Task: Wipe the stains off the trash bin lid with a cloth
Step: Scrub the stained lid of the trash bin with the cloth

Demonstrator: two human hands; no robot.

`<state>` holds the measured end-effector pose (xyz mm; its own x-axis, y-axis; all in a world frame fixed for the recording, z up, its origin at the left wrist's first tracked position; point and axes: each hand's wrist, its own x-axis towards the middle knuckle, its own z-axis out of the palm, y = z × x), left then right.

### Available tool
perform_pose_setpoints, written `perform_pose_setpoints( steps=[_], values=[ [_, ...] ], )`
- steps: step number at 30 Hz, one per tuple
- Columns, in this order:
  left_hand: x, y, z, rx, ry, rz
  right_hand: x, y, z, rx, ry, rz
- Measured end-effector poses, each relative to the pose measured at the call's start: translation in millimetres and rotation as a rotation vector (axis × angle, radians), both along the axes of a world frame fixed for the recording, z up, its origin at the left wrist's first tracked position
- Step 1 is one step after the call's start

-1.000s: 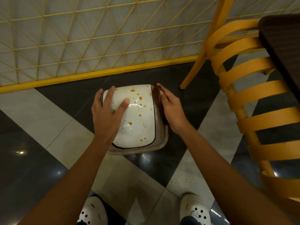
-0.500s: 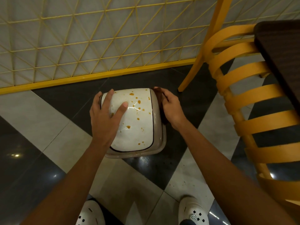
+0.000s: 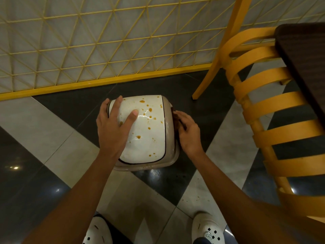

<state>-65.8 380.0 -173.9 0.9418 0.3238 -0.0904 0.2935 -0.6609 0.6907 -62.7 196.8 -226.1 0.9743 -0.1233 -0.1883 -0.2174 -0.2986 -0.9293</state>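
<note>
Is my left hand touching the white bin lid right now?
Touching. The head view shows the left hand lying flat on the stained lid, fingers spread over its left side.

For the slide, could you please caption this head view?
Left hand steadies the orange-stained trash bin lid while the right hand presses a dark cloth against its side.

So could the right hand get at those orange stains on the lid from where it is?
Probably yes. The right hand sits at the bin's right edge, and the stains lie just beside it on the lid. The left hand covers only the lid's left part.
</note>
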Motion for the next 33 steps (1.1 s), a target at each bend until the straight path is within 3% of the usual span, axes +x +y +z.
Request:
perform_pose_setpoints(
  steps=[5, 14, 21, 29, 33],
  values=[
    [0.8, 1.2, 0.0, -0.01, 0.001, 0.0, 35.6, 1.1, 1.2, -0.073, 0.027, 0.056],
    [-0.5, 2.6, -3.7, -0.021, -0.006, -0.003, -64.0, -3.2, -6.8, 0.06, 0.015, -0.03],
    [-0.2, 2.9, -3.0, -0.03, -0.006, -0.008, -29.0, -3.8, -1.8, 0.023, 0.038, -0.009],
    [-0.7, 3.2, -2.2, -0.017, -0.011, -0.012, -100.7, -2.3, -6.8, 0.092, 0.065, -0.04],
    [-1.5, 3.7, -1.7, -0.026, -0.015, -0.013, -95.4, -1.6, -7.0, 0.097, 0.06, -0.071]
  ],
)
